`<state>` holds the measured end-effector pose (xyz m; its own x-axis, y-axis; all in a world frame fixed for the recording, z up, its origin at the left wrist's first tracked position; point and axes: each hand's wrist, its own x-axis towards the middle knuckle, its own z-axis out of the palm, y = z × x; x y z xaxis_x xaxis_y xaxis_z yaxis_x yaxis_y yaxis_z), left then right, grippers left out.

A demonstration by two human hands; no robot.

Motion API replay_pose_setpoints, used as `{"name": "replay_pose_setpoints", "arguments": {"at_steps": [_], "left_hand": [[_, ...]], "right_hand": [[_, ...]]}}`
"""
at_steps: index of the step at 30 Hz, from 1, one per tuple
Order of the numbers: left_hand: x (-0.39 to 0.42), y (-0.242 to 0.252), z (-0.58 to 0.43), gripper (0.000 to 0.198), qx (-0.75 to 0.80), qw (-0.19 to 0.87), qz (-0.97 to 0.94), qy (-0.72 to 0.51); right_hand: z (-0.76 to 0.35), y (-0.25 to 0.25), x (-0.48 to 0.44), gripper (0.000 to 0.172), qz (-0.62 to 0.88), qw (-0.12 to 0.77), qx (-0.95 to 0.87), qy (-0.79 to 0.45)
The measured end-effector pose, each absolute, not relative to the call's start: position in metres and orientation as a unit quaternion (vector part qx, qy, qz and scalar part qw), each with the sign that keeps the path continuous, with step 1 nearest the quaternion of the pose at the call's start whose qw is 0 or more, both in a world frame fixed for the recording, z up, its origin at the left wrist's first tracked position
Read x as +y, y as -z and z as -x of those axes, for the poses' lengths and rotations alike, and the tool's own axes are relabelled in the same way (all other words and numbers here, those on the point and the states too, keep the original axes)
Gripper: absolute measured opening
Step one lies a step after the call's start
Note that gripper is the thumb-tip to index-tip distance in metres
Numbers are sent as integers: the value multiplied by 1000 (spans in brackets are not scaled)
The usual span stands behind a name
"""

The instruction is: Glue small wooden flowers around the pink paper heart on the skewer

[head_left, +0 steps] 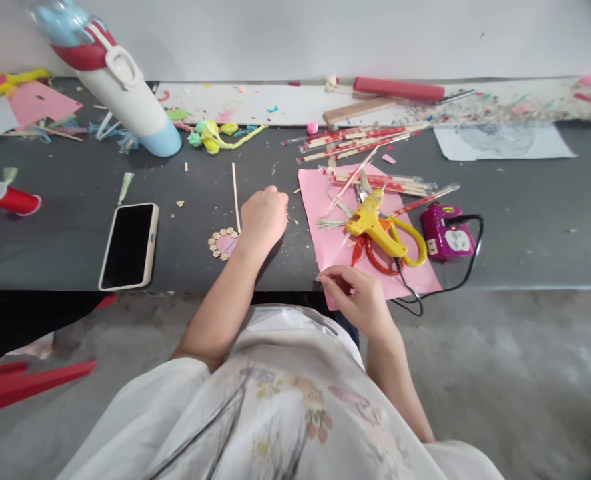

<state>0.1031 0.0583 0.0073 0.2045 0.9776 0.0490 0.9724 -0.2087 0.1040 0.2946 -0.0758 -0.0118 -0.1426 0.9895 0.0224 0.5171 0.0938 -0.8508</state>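
Observation:
My left hand rests closed in a fist on the dark table, beside a small heart-shaped craft piece edged with pale beads. What its fingers hold is hidden. A thin wooden stick lies just left of it. My right hand is at the table's near edge, fingers pinched on the lower corner of a pink paper sheet. On that sheet lie a yellow glue gun, orange-and-yellow scissors and several wrapped sticks.
A black phone lies at the left, a red thread spool further left. A white-and-blue bottle stands at the back. A magenta power socket with a black cord sits right of the sheet. Paper scraps line the back wall.

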Motion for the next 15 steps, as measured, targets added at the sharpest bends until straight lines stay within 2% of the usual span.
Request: {"name": "replay_pose_setpoints", "arguments": {"at_steps": [15], "left_hand": [[58, -9, -102, 30, 622, 22, -782, -34]], "right_hand": [[-293, 11, -77, 15, 565, 325, -678, -341]]}}
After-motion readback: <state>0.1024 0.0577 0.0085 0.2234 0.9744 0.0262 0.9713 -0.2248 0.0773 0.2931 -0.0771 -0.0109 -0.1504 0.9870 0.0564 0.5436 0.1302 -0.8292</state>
